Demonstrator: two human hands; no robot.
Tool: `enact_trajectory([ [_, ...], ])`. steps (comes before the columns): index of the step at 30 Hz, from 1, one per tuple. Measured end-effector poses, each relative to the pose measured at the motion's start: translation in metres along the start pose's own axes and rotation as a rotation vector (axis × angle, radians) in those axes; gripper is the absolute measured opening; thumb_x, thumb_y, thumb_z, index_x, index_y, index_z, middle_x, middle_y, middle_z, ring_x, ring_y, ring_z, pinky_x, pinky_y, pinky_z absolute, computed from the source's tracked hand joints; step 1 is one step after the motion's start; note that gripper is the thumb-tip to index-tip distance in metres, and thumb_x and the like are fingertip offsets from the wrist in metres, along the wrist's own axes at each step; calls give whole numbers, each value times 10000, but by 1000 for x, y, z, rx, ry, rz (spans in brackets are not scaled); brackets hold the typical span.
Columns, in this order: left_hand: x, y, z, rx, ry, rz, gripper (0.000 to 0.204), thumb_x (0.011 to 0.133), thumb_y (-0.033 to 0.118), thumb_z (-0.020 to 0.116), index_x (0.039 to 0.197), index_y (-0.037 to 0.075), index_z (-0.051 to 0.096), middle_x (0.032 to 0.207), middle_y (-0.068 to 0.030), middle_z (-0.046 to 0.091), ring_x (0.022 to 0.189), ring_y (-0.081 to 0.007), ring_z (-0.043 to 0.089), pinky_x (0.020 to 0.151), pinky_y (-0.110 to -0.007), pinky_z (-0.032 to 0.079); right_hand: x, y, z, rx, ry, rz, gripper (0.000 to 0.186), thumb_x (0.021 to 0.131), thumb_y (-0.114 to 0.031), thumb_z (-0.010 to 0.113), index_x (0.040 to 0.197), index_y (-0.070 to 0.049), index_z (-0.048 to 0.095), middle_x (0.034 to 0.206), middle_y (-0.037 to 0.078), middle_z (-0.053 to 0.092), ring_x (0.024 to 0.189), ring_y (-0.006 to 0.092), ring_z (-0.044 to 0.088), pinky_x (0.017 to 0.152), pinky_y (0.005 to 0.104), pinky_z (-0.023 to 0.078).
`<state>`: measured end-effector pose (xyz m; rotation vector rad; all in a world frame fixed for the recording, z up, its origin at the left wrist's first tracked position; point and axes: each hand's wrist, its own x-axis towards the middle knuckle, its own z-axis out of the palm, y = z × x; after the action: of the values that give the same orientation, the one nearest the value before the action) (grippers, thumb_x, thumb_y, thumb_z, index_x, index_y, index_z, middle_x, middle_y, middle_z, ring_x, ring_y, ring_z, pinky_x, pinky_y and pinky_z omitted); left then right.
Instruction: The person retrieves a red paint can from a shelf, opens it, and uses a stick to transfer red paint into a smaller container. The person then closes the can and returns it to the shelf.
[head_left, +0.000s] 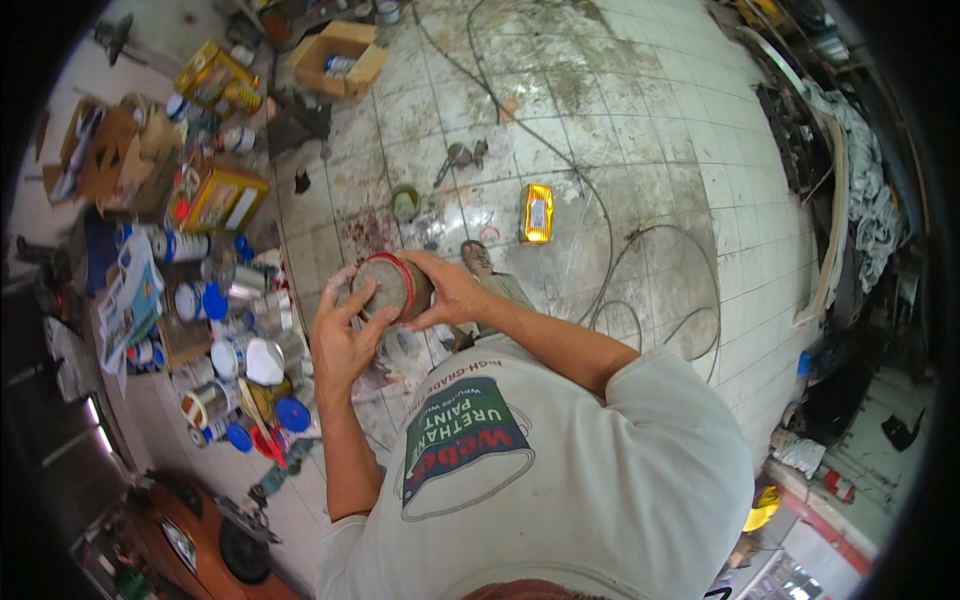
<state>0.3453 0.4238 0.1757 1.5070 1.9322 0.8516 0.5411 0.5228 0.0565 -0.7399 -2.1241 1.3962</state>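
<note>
Between my two hands is a round, dusty grey-brown tub (389, 283) with a red band around its rim, tilted so that its flat round face shows. My left hand (345, 325) is closed on it, with fingers and thumb pressed against the face. My right hand (446, 287) wraps around its other side, close to the red band. Beyond my hands, a small greenish cup (405, 202) stands on the stained floor. Farther off lies a small grey tool (462, 159). To the right of the cup is a shiny yellow-orange rectangular can (537, 214).
Several paint cans (229, 355) and blue lids crowd the left side, with yellow boxed tins (225, 197) behind. An open cardboard box (337, 60) sits at the far left. A dark hose (590, 190) runs across the tiles. Car parts (790, 140) line the right edge.
</note>
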Motion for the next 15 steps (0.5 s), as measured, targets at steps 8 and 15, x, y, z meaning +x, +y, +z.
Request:
enact_trajectory([
  [8,143,-27,69,-396,-253,-88,803,910,391,771,1557,57,432,1281,-135,641,899,-164,628,726,-312,502,56,40,-130,40,160,-40,1093,599,-332,965,1516,-110,415,1489,174,529,1352,364,551,1088,423,480],
  [15,304,87,125,-715,-561,-377,620,932,485,722,1380,86,569,802,15,593,529,-63,448,431,-240,303,121,68,-291,-41,186,52,1142,581,-335,984,1541,-128,403,1529,168,503,1398,368,515,1120,434,470],
])
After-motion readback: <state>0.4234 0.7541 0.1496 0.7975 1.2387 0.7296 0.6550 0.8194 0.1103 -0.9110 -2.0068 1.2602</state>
